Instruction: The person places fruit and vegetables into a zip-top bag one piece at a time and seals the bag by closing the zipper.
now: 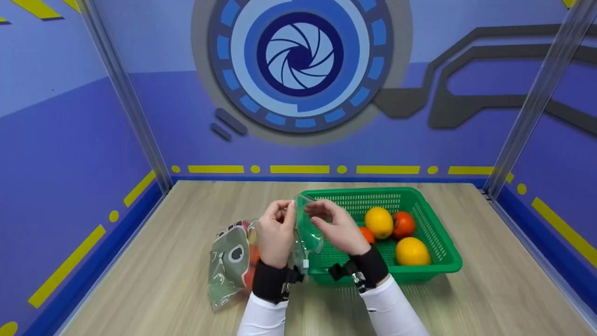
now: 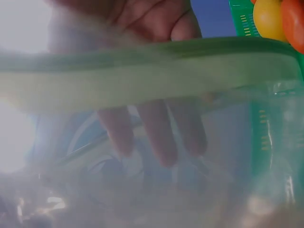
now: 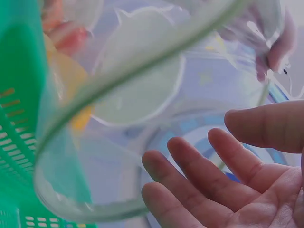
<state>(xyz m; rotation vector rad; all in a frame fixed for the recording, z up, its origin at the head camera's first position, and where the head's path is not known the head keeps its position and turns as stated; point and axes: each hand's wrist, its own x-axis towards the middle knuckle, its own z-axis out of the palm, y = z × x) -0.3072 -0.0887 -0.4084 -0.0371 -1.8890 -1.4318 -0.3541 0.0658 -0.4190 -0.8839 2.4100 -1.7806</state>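
My left hand pinches the upper edge of a clear plastic zip bag printed with a green cartoon face. Orange and red shapes show through the bag beside that hand. A white slider sits at the lower part of its mouth. Close by on the right, my right hand is at the bag's mouth with fingers loosely spread and nothing gripped. In the right wrist view the bag's greenish rim curves in a wide loop, parted, with my right fingers beside it.
A green plastic basket stands just right of the bag, partly behind my right hand. It holds yellow fruits and red-orange fruits. Blue printed walls enclose the wooden table at the back and sides.
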